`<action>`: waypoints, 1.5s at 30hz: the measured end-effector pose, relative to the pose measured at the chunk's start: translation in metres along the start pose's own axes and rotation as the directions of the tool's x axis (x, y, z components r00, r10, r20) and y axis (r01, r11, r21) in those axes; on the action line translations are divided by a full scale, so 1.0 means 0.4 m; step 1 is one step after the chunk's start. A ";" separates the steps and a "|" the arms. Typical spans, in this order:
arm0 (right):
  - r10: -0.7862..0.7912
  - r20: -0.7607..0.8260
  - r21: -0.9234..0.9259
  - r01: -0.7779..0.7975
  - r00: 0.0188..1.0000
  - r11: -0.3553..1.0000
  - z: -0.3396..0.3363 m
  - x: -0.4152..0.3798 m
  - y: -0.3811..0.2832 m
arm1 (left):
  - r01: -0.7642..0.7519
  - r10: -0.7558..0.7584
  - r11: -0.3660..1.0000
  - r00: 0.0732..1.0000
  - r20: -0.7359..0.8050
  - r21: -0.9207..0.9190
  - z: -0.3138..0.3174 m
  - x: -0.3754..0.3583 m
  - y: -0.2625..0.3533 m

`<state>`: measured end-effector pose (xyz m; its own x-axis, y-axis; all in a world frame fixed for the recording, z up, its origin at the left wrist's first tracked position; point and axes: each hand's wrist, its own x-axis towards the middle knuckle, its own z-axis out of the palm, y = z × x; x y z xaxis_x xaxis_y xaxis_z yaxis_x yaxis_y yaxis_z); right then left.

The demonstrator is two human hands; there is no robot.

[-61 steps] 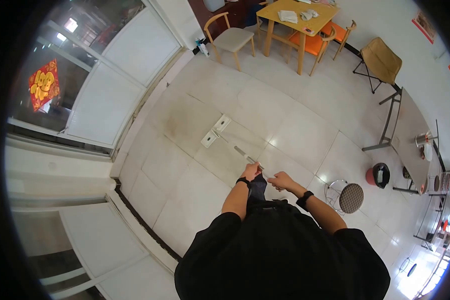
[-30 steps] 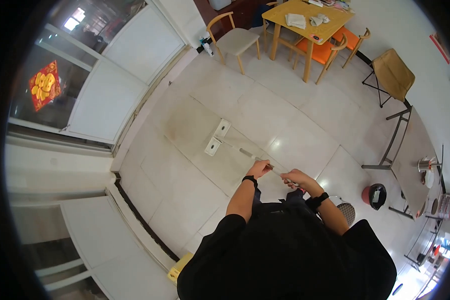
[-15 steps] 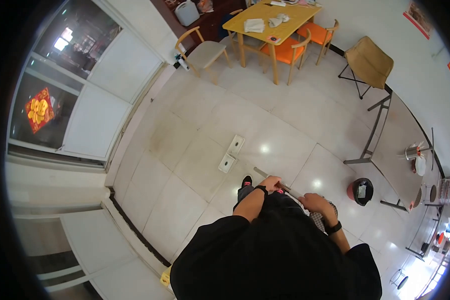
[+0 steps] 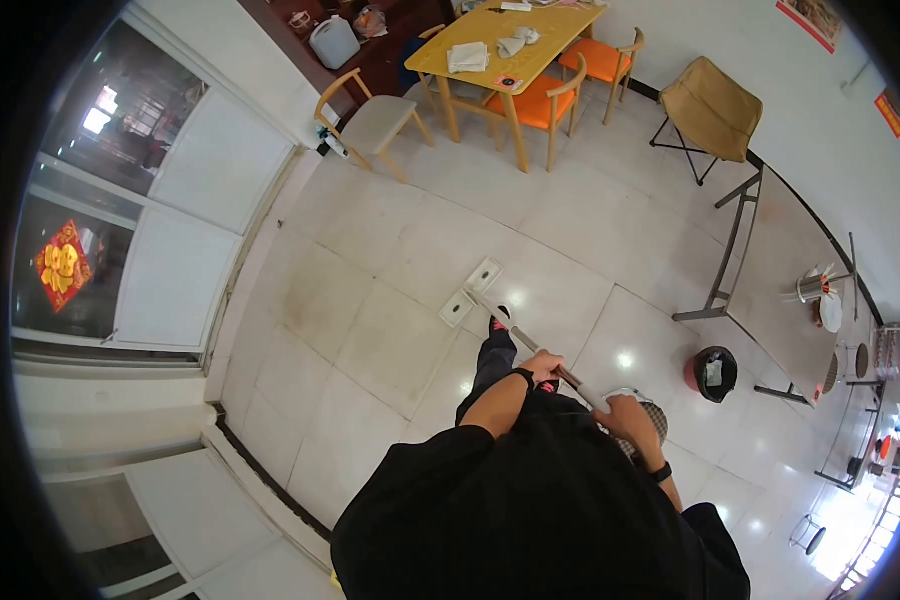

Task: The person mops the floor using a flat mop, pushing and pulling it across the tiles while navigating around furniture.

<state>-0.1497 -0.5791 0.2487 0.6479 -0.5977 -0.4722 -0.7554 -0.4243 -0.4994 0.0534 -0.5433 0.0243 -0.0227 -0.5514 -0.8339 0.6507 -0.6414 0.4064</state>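
A flat mop with a pale rectangular head (image 4: 457, 308) lies against the tiled floor ahead of my feet. Its pole (image 4: 518, 331) slants back toward my body. My left hand (image 4: 542, 366) is wrapped round the pole's brown section, above my knees. Further up, close to the pole's end, my right hand (image 4: 625, 416) also grips it. A dark shoe (image 4: 500, 318) with red laces shows beside the pole, just behind the mop head. Next to my right hand is a checkered item (image 4: 655, 418), mostly hidden.
A yellow table (image 4: 480, 30) with cloths stands at the back, with wooden chairs (image 4: 380, 125) round it. A tan folding chair (image 4: 712, 108) is near the right wall. Along the right runs a long grey table (image 4: 785, 290), with a dark bin (image 4: 712, 374) near it. Glazed doors (image 4: 120, 200) line the left.
The mop head has slid a little to the right and forward over the tiles. One foot has stepped forward, and the view has turned slightly to the right. Both hands keep their grip.
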 end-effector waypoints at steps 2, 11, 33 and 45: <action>-0.011 0.023 -0.012 0.011 1.000 1.000 -0.031 0.039 -0.017 | -0.361 0.283 0.882 0.919 0.273 0.302 -0.033 0.007 0.022; -0.068 0.148 0.004 0.068 0.987 0.998 -0.020 0.375 -0.140 | -0.094 0.088 0.994 0.992 -0.087 -0.063 -0.212 0.089 0.271; 0.036 0.805 0.515 -0.729 0.592 0.451 0.088 0.942 -0.668 | -0.306 0.172 0.861 0.927 -0.333 -0.407 -0.791 0.049 0.661; -0.035 0.793 0.543 -0.681 0.608 0.490 -0.019 0.903 -0.581 | -0.408 0.195 0.801 0.870 -0.453 -0.439 -0.618 0.044 0.664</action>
<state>0.2589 -0.7015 0.1997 0.4979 0.1912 -0.8459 -0.7586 0.5687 -0.3180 0.4134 -0.5917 0.0253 0.4508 -0.3629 -0.8156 0.8635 -0.0544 0.5015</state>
